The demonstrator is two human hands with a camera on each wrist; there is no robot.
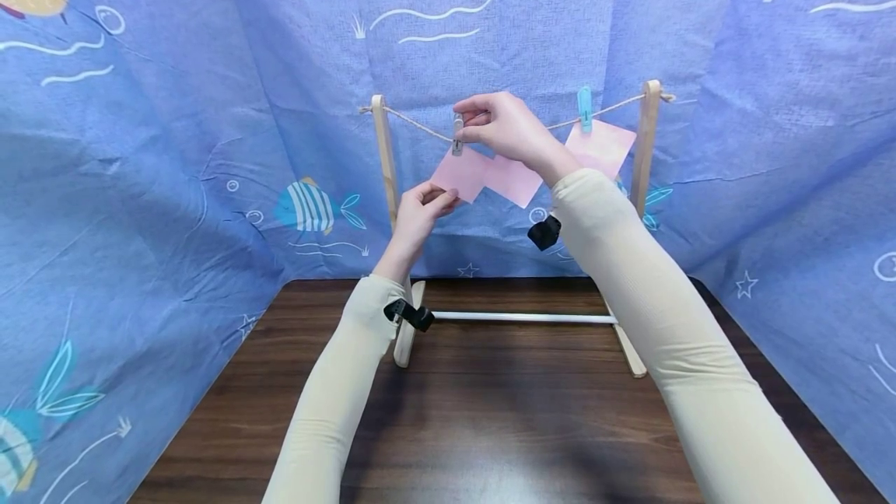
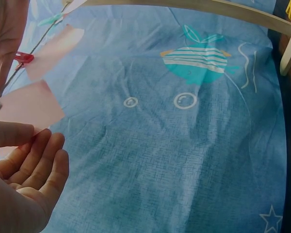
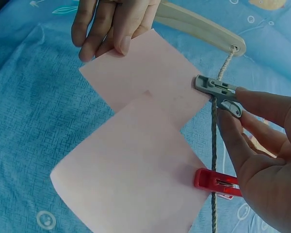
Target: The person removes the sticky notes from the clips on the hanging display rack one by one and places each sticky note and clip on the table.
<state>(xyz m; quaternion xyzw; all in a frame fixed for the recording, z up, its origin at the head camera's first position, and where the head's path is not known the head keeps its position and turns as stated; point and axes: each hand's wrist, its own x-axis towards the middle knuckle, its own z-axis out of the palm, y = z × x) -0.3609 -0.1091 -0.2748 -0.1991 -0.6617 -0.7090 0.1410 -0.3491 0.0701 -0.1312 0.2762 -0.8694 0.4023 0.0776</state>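
A pink paper square [image 1: 460, 174] hangs by one corner at a grey clothespin [image 3: 216, 91] on the rope [image 3: 214, 141]. My right hand [image 1: 509, 127] pinches the handle end of that clothespin between thumb and fingers. Below it, my left hand [image 1: 420, 212] holds the paper's lower left edge between thumb and fingertips. A second pink paper [image 3: 131, 174] hangs from a red clothespin [image 3: 216, 183] and overlaps the first in the right wrist view. Farther right, a blue clothespin [image 1: 585, 109] carries a third pink paper [image 1: 603, 148].
The rope runs between two wooden posts, left [image 1: 383, 154] and right [image 1: 645, 146], joined low down by a white rod [image 1: 521, 318]. This stand is on a dark wooden table [image 1: 490, 411]. A blue patterned cloth [image 1: 210, 138] hangs behind.
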